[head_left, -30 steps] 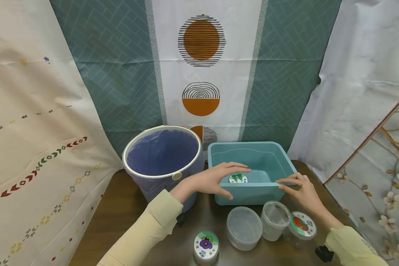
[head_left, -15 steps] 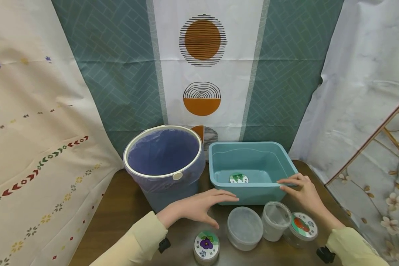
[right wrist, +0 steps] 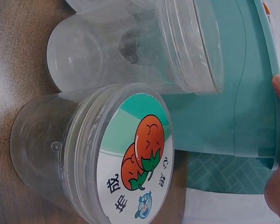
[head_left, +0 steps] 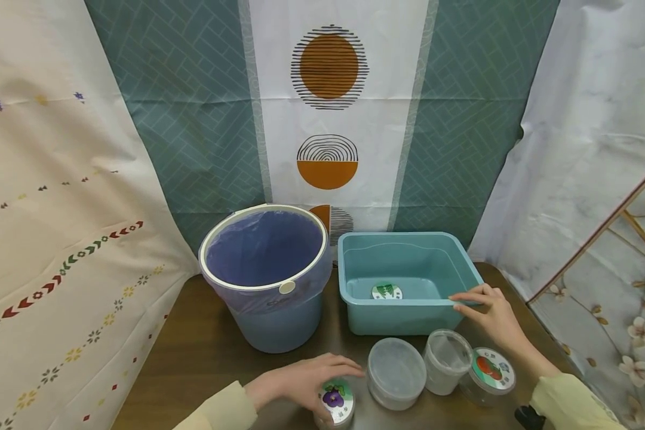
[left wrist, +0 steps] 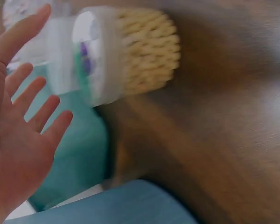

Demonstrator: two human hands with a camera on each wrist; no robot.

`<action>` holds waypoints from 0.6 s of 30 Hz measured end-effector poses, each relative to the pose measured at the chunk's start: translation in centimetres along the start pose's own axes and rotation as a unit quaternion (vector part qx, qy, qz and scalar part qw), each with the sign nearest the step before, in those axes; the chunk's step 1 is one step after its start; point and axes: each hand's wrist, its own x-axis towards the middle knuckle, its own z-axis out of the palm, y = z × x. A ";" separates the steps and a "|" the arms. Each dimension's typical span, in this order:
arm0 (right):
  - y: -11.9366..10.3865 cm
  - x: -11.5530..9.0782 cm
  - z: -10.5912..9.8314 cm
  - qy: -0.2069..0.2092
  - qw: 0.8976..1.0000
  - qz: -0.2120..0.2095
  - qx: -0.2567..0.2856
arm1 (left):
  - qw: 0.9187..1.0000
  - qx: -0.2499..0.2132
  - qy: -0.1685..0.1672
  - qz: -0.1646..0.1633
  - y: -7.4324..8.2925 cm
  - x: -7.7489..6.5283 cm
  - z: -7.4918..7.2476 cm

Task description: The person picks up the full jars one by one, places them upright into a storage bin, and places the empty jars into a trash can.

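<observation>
My left hand [head_left: 309, 382] reaches over a small round jar [head_left: 340, 397] whose white and green lid carries a purple flower. In the left wrist view the jar is packed with cotton swabs [left wrist: 151, 51], and the fingers [left wrist: 49, 112] are spread apart from it. My right hand [head_left: 491, 313] pinches the front rim of a teal plastic bin [head_left: 403, 319] near its right corner. Inside that bin lies a round white label with green leaves [head_left: 387, 291]; what it belongs to is unclear.
In front of the bin stand a wide clear tub [head_left: 396, 373], an uncovered clear cup [head_left: 447, 361] and a clear jar with an orange-fruit lid [head_left: 491, 370]. A blue lined bucket [head_left: 279, 328] stands at the left on the brown table [head_left: 180, 346]. Fabric hangs behind.
My left hand has come down from above the bin's front edge towards me, to the flower-lidded jar. My right hand has stayed at the bin's rim.
</observation>
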 end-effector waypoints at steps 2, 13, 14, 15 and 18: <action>0.0 -0.1 0.0 -0.001 1.000 0.003 0.001 | 1.000 0.007 -0.007 -0.015 -0.2 -0.4 0.9; 0.0 -0.1 0.1 -0.003 1.000 0.006 0.004 | 0.999 0.049 -0.001 -0.011 -0.8 -0.6 2.8; 0.1 -0.1 0.1 -0.002 1.000 0.007 0.002 | 0.999 0.052 0.000 -0.008 -0.8 -0.5 2.8; 0.1 -0.1 0.1 -0.003 1.000 0.008 0.001 | 0.999 0.052 0.001 -0.006 -0.9 -0.5 2.9; 0.1 -0.1 0.1 -0.003 1.000 0.009 0.000 | 0.999 0.046 0.003 -0.004 -1.2 -0.4 3.1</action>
